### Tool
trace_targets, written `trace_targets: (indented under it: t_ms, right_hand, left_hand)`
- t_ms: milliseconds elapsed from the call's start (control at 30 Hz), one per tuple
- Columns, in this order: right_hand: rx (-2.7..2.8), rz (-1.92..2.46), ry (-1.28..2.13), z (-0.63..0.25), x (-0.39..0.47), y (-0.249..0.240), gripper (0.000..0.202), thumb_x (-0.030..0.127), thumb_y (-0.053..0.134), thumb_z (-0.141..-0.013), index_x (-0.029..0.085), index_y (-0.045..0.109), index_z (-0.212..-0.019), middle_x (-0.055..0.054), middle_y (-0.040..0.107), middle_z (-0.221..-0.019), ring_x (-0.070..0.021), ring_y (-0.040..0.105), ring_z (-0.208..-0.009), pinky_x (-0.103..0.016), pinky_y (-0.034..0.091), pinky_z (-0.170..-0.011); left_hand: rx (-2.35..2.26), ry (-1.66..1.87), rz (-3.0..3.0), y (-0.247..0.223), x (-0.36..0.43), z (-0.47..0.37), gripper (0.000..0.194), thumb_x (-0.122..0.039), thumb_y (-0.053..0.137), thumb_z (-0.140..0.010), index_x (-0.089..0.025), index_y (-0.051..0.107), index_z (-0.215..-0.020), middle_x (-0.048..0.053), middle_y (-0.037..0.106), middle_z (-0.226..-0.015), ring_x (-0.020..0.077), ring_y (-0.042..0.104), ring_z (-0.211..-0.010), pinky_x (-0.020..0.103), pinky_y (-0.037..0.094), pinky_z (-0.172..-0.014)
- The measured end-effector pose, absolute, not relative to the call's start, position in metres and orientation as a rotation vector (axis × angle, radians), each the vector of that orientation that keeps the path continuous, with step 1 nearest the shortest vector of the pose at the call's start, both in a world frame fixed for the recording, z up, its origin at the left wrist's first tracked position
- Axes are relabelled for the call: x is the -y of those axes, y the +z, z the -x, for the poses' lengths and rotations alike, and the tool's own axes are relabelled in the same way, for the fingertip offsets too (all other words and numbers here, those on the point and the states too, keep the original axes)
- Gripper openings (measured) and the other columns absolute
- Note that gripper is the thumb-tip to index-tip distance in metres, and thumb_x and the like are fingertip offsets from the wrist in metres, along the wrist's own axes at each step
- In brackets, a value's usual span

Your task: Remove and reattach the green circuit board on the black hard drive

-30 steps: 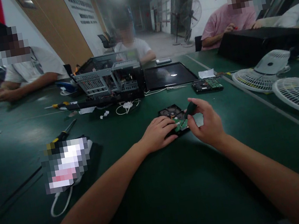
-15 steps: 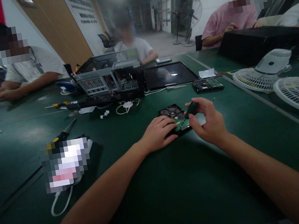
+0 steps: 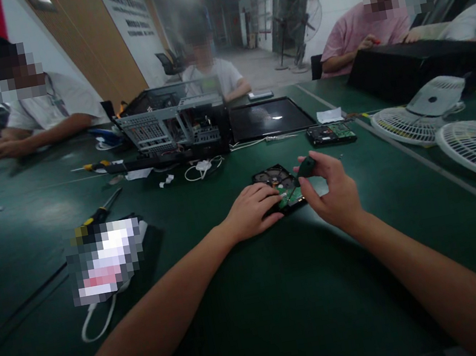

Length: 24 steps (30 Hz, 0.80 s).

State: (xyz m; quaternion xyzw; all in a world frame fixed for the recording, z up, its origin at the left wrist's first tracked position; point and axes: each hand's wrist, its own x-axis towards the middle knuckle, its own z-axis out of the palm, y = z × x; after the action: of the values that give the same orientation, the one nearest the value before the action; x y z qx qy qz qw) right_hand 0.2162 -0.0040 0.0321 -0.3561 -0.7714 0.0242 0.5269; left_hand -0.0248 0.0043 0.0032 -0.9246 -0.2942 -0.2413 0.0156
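Note:
A black hard drive point(image 3: 275, 176) with a green circuit board lies on the dark green table point(image 3: 261, 309). My left hand point(image 3: 251, 212) rests on the drive's left and front side, its fingers over the edge and the board. My right hand point(image 3: 332, 189) is closed on a dark green screwdriver point(image 3: 306, 169) by its handle. The screwdriver tilts, its thin shaft pointing down and left at the board; whether the tip touches a screw is too small to tell.
An open computer case point(image 3: 169, 129), a black panel point(image 3: 271, 117) and a second drive point(image 3: 331, 134) lie beyond. White fans point(image 3: 420, 112) stand right; a phone point(image 3: 111, 255) and yellow-black screwdriver point(image 3: 97, 220) lie left. Several people sit around the table.
My right hand has shifted its fingers slightly on the screwdriver handle, which has risen a little. My left hand and the drive have stayed in place.

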Motion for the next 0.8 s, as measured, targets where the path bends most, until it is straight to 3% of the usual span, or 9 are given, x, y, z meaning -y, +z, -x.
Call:
trace_targets:
  t_ms: [133,300,500,700,800]
  right_hand:
    - [1.748,0.820,0.179,-0.2117,0.0020,0.0278,0.058,0.021,0.069,-0.090,0.027,0.040,-0.139,-0.012,0.062,-0.139,-0.0234,0.075,-0.104,-0.042,0.064,-0.089]
    - [1.756,0.883,0.038,-0.2135,-0.0006,0.0249,0.058,0.024,0.074,-0.088,0.026,0.043,-0.137,-0.010,0.070,-0.124,-0.0216,0.076,-0.091,-0.041,0.065,-0.081]
    - [1.818,0.917,-0.087,-0.2163,0.0015,0.0266,0.059,0.025,0.071,-0.090,0.027,0.044,-0.142,-0.010,0.069,-0.126,-0.0205,0.074,-0.085,-0.044,0.064,-0.083]
    - [1.839,0.834,-0.076,-0.2155,0.0009,0.0281,0.062,0.019,0.065,-0.091,0.026,0.039,-0.147,-0.014,0.058,-0.142,-0.0251,0.072,-0.107,-0.046,0.063,-0.091]
    - [1.822,0.786,-0.062,-0.2153,-0.0010,0.0282,0.061,0.018,0.066,-0.090,0.026,0.040,-0.145,-0.014,0.056,-0.142,-0.0250,0.071,-0.108,-0.045,0.064,-0.090]
  left_hand:
    - [0.917,-0.753,2.875,0.0025,-0.0050,0.0250,0.041,-0.045,0.060,-0.099,-0.018,0.064,-0.130,0.011,0.064,-0.135,0.0308,0.051,-0.131,0.049,0.044,-0.108]
    - [0.915,-0.755,2.880,0.0023,-0.0053,0.0256,0.041,-0.044,0.061,-0.098,-0.019,0.064,-0.130,0.010,0.064,-0.135,0.0302,0.052,-0.131,0.049,0.044,-0.109]
    - [0.924,-0.756,2.893,0.0025,-0.0050,0.0250,0.041,-0.044,0.061,-0.098,-0.021,0.063,-0.132,0.011,0.063,-0.136,0.0315,0.051,-0.133,0.051,0.045,-0.108]
    - [0.925,-0.763,2.896,0.0028,-0.0051,0.0250,0.041,-0.045,0.061,-0.098,-0.021,0.064,-0.131,0.011,0.064,-0.135,0.0310,0.051,-0.133,0.050,0.044,-0.109]
    - [0.927,-0.761,2.891,0.0028,-0.0050,0.0252,0.041,-0.046,0.060,-0.098,-0.020,0.065,-0.130,0.011,0.064,-0.135,0.0312,0.051,-0.133,0.050,0.044,-0.110]
